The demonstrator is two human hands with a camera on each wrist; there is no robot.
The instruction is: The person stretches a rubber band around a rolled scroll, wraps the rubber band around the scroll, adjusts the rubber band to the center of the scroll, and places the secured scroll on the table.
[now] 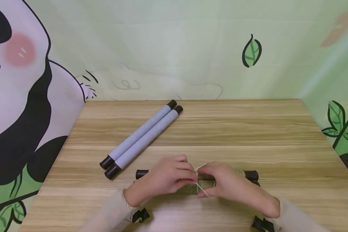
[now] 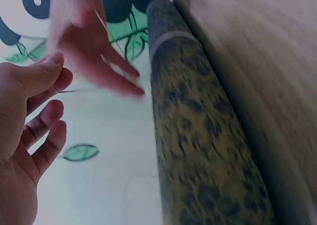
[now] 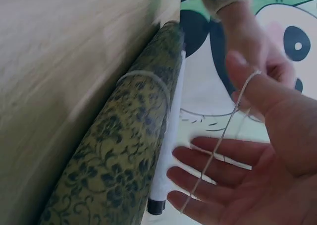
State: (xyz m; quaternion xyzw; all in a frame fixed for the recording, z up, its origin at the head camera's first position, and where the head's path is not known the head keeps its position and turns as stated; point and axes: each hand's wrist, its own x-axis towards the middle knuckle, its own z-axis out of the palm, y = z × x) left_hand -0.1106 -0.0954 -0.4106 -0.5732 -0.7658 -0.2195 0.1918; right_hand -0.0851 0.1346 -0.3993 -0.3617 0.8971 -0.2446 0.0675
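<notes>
A patterned scroll (image 1: 189,189), olive with dark floral print and dark end knobs, lies crosswise near the table's front. A thin pale cord (image 3: 221,136) is wrapped round it, as the right wrist view shows. My left hand (image 1: 175,175) is above the scroll's middle, pinching the cord between thumb and forefinger. Facing it, my right hand (image 1: 230,182) has its thumb and fingers spread, with a loop of cord stretched across them. In the left wrist view the scroll (image 2: 198,126) runs alongside both hands, and the right hand (image 2: 91,51) is blurred.
Two grey-blue rolls (image 1: 146,135) with dark end caps lie side by side, slanting across the left part of the wooden table (image 1: 264,129). Behind the table hangs a green backdrop (image 1: 168,48) with a panda and leaves. Dark straps sit at both wrists.
</notes>
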